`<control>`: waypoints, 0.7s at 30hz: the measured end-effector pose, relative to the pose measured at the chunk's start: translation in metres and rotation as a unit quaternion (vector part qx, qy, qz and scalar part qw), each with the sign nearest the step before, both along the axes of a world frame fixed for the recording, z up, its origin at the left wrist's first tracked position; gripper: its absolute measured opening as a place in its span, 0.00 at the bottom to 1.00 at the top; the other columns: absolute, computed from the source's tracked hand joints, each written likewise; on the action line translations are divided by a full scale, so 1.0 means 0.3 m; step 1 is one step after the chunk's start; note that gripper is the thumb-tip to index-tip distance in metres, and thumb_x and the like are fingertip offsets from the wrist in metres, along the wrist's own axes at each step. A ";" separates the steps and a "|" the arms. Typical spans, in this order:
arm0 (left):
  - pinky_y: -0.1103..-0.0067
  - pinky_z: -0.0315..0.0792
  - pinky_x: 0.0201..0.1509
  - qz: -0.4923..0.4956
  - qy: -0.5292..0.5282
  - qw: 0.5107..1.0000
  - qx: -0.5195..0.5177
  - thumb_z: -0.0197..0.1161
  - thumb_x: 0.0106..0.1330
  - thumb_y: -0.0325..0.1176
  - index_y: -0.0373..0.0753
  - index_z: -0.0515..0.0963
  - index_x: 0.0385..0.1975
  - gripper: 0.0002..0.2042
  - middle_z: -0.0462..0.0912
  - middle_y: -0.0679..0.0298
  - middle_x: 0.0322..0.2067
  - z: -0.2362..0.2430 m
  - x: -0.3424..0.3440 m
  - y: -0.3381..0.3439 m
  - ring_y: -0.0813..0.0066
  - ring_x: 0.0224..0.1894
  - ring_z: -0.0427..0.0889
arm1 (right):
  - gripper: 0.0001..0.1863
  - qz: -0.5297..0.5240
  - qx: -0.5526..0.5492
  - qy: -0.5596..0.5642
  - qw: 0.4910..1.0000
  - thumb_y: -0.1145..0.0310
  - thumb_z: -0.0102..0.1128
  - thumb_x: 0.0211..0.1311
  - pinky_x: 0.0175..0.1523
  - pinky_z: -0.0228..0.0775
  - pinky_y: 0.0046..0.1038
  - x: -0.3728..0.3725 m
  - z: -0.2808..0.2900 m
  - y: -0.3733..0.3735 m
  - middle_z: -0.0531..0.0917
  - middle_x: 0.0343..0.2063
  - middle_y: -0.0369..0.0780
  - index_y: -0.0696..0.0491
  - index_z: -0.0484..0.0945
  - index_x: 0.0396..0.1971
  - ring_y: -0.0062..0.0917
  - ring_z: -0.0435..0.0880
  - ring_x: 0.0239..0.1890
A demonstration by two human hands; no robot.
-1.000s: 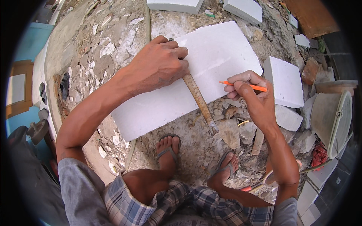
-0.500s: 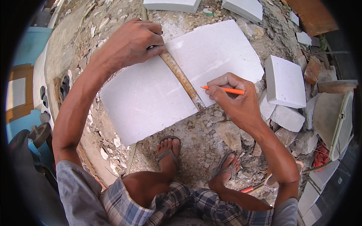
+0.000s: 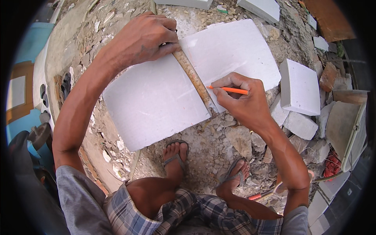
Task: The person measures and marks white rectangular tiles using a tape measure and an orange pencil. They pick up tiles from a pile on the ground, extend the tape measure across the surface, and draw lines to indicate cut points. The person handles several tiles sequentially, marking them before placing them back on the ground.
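we see the left hand [image 3: 149, 38] grasping the far end of a worn strip [image 3: 194, 81] across a white slab [image 3: 145, 105] on rubble [image 3: 207, 143], the right hand [image 3: 250, 101] pinching an orange pencil [image 3: 232, 90] beside it.

The white slab [image 3: 145, 107] is matt and chalky; the strip [image 3: 192, 77], scuffed, rusty-looking metal; the orange pencil [image 3: 235, 90], smooth; the shorts [image 3: 131, 211], woven cloth; the ground [image 3: 199, 150], rough.

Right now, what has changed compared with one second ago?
The left hand and the bar moved left and away from the person; the right hand brought the pencil left, close to the bar. Both hands kept their hold; the white block stayed.
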State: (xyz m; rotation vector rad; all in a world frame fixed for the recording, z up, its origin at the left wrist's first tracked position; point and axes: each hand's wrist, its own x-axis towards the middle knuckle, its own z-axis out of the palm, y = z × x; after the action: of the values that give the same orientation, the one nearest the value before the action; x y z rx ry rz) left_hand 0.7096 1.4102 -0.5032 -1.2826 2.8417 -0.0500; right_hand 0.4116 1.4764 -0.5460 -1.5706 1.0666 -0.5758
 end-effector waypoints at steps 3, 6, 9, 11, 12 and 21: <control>0.65 0.77 0.57 -0.008 0.007 1.000 -0.007 0.74 0.65 0.38 0.36 0.89 0.34 0.11 0.86 0.60 0.36 -0.007 0.002 -0.002 0.62 0.41 0.85 | 0.08 0.007 0.010 0.012 1.000 0.73 0.70 0.67 0.35 0.71 0.19 0.001 0.003 -0.005 0.88 0.28 0.34 0.61 0.90 0.41 0.11 0.79 0.30; 0.65 0.78 0.58 -0.009 0.011 1.000 -0.012 0.74 0.65 0.39 0.36 0.89 0.35 0.11 0.86 0.60 0.36 -0.012 0.001 -0.002 0.62 0.41 0.86 | 0.08 0.011 0.007 0.019 1.000 0.73 0.70 0.67 0.34 0.71 0.19 0.002 0.010 -0.007 0.88 0.28 0.35 0.61 0.90 0.40 0.12 0.79 0.30; 0.66 0.78 0.58 -0.002 0.008 1.000 -0.016 0.74 0.65 0.39 0.37 0.90 0.35 0.11 0.86 0.61 0.36 -0.018 0.001 -0.002 0.63 0.41 0.86 | 0.08 0.008 0.006 0.017 1.000 0.73 0.69 0.67 0.34 0.71 0.20 0.003 0.008 -0.005 0.88 0.28 0.35 0.61 0.90 0.40 0.12 0.79 0.30; 0.66 0.78 0.58 0.002 0.006 1.000 -0.018 0.74 0.65 0.40 0.37 0.90 0.35 0.11 0.87 0.62 0.36 -0.025 0.002 -0.002 0.64 0.40 0.86 | 0.08 0.011 0.007 0.021 1.000 0.73 0.69 0.67 0.34 0.71 0.20 0.003 0.008 -0.006 0.88 0.28 0.35 0.61 0.90 0.41 0.12 0.79 0.30; 0.67 0.78 0.58 0.010 -0.001 1.000 -0.014 0.74 0.65 0.40 0.37 0.90 0.35 0.11 0.87 0.62 0.36 -0.025 0.001 -0.001 0.64 0.41 0.86 | 0.08 0.014 0.007 0.027 0.999 0.73 0.69 0.67 0.35 0.71 0.20 0.002 0.012 -0.009 0.88 0.28 0.35 0.61 0.90 0.41 0.12 0.79 0.30; 0.67 0.79 0.58 0.025 -0.014 0.999 -0.017 0.74 0.65 0.41 0.38 0.91 0.35 0.12 0.88 0.62 0.37 -0.032 -0.003 0.003 0.65 0.42 0.87 | 0.10 0.016 -0.011 0.023 1.000 0.70 0.68 0.67 0.34 0.74 0.23 -0.002 0.003 -0.012 0.89 0.27 0.39 0.61 0.90 0.40 0.15 0.81 0.28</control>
State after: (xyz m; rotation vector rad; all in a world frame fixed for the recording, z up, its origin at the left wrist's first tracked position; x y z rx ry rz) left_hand 0.7086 1.4113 -0.5128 -1.3475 2.7964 -0.1149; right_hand 0.4110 1.4727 -0.5451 -1.6242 1.0714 -0.5327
